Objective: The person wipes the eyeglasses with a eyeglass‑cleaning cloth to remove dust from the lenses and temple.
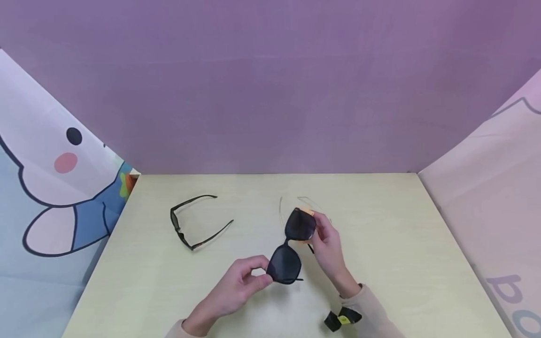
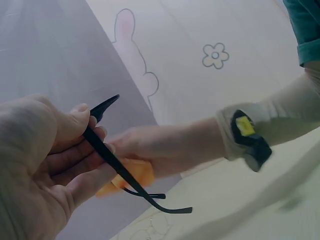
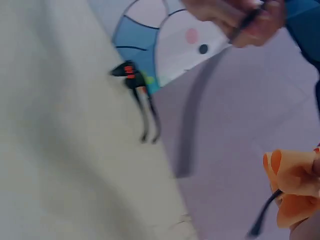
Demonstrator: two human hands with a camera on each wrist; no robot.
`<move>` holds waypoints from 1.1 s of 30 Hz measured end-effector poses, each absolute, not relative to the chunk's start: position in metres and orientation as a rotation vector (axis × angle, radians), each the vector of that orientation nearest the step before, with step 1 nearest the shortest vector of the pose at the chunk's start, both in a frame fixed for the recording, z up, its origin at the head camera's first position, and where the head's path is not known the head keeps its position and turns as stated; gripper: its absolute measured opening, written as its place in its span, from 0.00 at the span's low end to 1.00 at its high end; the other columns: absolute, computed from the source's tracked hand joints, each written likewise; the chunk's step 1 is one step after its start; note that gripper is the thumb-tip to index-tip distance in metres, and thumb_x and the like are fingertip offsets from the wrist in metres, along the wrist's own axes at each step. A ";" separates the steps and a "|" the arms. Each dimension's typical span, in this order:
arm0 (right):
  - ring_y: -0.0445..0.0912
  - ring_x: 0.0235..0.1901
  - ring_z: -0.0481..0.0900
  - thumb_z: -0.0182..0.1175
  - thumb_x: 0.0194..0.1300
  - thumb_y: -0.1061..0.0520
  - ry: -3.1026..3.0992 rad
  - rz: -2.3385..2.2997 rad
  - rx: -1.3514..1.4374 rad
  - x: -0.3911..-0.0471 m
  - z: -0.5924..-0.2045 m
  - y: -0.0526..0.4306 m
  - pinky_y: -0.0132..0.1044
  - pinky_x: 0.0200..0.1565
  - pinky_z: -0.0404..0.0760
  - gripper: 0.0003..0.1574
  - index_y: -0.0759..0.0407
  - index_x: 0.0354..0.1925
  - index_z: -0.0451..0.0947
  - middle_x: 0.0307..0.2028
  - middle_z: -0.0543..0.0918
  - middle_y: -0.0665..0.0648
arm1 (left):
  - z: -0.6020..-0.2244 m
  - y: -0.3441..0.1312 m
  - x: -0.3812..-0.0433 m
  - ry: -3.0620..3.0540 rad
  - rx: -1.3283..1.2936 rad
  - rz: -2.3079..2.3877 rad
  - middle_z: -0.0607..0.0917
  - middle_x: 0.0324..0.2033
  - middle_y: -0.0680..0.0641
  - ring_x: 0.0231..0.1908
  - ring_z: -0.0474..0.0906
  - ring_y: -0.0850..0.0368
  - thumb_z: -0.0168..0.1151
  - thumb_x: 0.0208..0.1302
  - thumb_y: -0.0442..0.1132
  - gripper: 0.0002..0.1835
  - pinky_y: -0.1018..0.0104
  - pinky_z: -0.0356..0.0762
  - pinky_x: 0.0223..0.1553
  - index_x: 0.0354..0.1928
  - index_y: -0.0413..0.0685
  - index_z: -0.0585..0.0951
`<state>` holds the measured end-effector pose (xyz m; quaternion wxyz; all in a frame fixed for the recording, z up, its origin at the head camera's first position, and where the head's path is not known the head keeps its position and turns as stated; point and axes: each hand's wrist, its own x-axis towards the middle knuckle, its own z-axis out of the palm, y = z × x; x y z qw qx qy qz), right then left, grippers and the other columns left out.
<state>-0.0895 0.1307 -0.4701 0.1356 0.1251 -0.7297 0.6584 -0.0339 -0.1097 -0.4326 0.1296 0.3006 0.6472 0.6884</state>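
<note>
Evidently both hands are busy with one pair of sunglasses point(image 1: 284, 264), raised over the table point(image 1: 401, 263) and between them. Its front runs away from the person at a steep slant, tipping rightward at the far end. The left hand point(image 1: 237, 286) pinches the outer edge by the near lens, so the sunglasses lie just to its right. The right hand point(image 1: 329, 244) sits at the far lens, grasping an orange cloth point(image 3: 295, 172) whose edges peek out above and below that lens; it is the nearer hand there (whether the cloth presses on the back of the lens, I cannot tell). One slim arm of the sunglasses slants down past the left fingers in the left wrist view. Beyond the far lens rest some thin wire glasses point(image 1: 281, 209), partly hidden. Well apart, to the left, lie dark glasses point(image 1: 174, 219) with their arms spread.
</note>
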 end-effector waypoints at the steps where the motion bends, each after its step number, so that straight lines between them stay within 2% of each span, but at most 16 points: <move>1: 0.34 0.32 0.80 0.53 0.74 0.74 -2.150 1.894 0.350 -0.088 -0.474 0.130 0.26 0.30 0.82 0.17 0.69 0.57 0.77 0.44 0.86 0.50 | -0.432 -0.111 -0.034 1.897 0.870 2.004 0.77 0.32 0.39 0.22 0.59 0.61 0.59 0.72 0.26 0.03 0.68 0.65 0.25 0.40 0.38 0.80; 3: 0.35 0.24 0.74 0.54 0.75 0.71 -2.220 1.872 0.335 -0.085 -0.482 0.130 0.28 0.22 0.75 0.16 0.65 0.57 0.78 0.37 0.85 0.55 | -0.431 -0.113 -0.036 1.924 0.863 2.011 0.78 0.33 0.38 0.24 0.63 0.61 0.59 0.73 0.27 0.03 0.68 0.68 0.29 0.40 0.38 0.80; 5: 0.37 0.21 0.70 0.56 0.75 0.69 -2.267 1.840 0.333 -0.082 -0.488 0.129 0.29 0.20 0.71 0.16 0.63 0.58 0.78 0.33 0.84 0.59 | -0.430 -0.115 -0.037 1.930 0.865 2.021 0.79 0.33 0.37 0.29 0.68 0.61 0.59 0.73 0.28 0.02 0.69 0.70 0.32 0.41 0.37 0.80; 8: 0.38 0.23 0.74 0.57 0.75 0.69 -2.248 1.841 0.311 -0.083 -0.488 0.130 0.31 0.22 0.76 0.15 0.63 0.57 0.79 0.34 0.85 0.60 | -0.431 -0.115 -0.039 1.908 0.884 2.024 0.78 0.33 0.36 0.32 0.69 0.62 0.59 0.73 0.28 0.02 0.71 0.71 0.34 0.41 0.36 0.80; 11: 0.38 0.28 0.79 0.56 0.73 0.72 -2.155 1.867 0.308 -0.087 -0.479 0.130 0.30 0.28 0.82 0.15 0.66 0.55 0.79 0.39 0.87 0.55 | -0.434 -0.112 -0.039 1.879 0.887 2.014 0.78 0.33 0.36 0.32 0.68 0.64 0.59 0.73 0.27 0.02 0.72 0.70 0.33 0.39 0.36 0.80; 16: 0.36 0.40 0.82 0.52 0.69 0.79 -2.034 1.917 0.405 -0.093 -0.465 0.129 0.25 0.37 0.84 0.20 0.74 0.57 0.75 0.50 0.83 0.44 | -0.437 -0.107 -0.036 1.850 0.867 1.995 0.77 0.33 0.37 0.27 0.63 0.70 0.60 0.73 0.28 0.04 0.72 0.65 0.25 0.38 0.33 0.79; 20: 0.35 0.40 0.82 0.52 0.71 0.77 -2.078 1.953 0.360 -0.091 -0.469 0.128 0.26 0.38 0.85 0.18 0.73 0.56 0.75 0.48 0.84 0.40 | -0.435 -0.108 -0.035 1.868 0.856 2.024 0.78 0.34 0.36 0.30 0.68 0.66 0.59 0.73 0.28 0.03 0.71 0.69 0.30 0.39 0.35 0.79; 23: 0.36 0.37 0.83 0.54 0.75 0.71 -2.163 1.975 0.306 -0.087 -0.479 0.129 0.28 0.35 0.84 0.14 0.70 0.56 0.77 0.46 0.87 0.48 | -0.434 -0.112 -0.037 1.883 0.844 2.047 0.81 0.35 0.37 0.39 0.73 0.61 0.58 0.74 0.27 0.03 0.70 0.74 0.40 0.40 0.37 0.80; 25: 0.37 0.36 0.83 0.55 0.77 0.68 -2.204 1.979 0.295 -0.085 -0.484 0.130 0.28 0.35 0.83 0.13 0.68 0.56 0.77 0.45 0.87 0.55 | -0.433 -0.114 -0.038 1.884 0.859 2.053 0.81 0.36 0.36 0.40 0.74 0.60 0.57 0.74 0.27 0.03 0.70 0.75 0.42 0.41 0.36 0.80; 27: 0.38 0.35 0.83 0.55 0.77 0.67 -2.211 1.972 0.296 -0.085 -0.486 0.130 0.29 0.34 0.84 0.13 0.68 0.56 0.77 0.44 0.87 0.58 | -0.433 -0.115 -0.039 1.873 0.873 2.055 0.80 0.36 0.36 0.41 0.74 0.60 0.57 0.75 0.27 0.03 0.70 0.75 0.42 0.41 0.35 0.79; 30: 0.37 0.33 0.82 0.55 0.76 0.68 -2.175 1.948 0.291 -0.088 -0.481 0.131 0.28 0.33 0.84 0.12 0.68 0.55 0.78 0.42 0.86 0.51 | -0.434 -0.113 -0.040 1.846 0.909 2.062 0.80 0.36 0.34 0.41 0.74 0.61 0.57 0.75 0.28 0.04 0.70 0.75 0.42 0.40 0.33 0.78; 33: 0.37 0.35 0.83 0.55 0.75 0.71 -2.117 1.951 0.312 -0.091 -0.473 0.130 0.29 0.34 0.86 0.13 0.69 0.55 0.77 0.44 0.85 0.44 | -0.435 -0.110 -0.041 1.821 0.913 2.051 0.79 0.34 0.35 0.40 0.73 0.62 0.58 0.74 0.27 0.03 0.71 0.74 0.41 0.39 0.34 0.78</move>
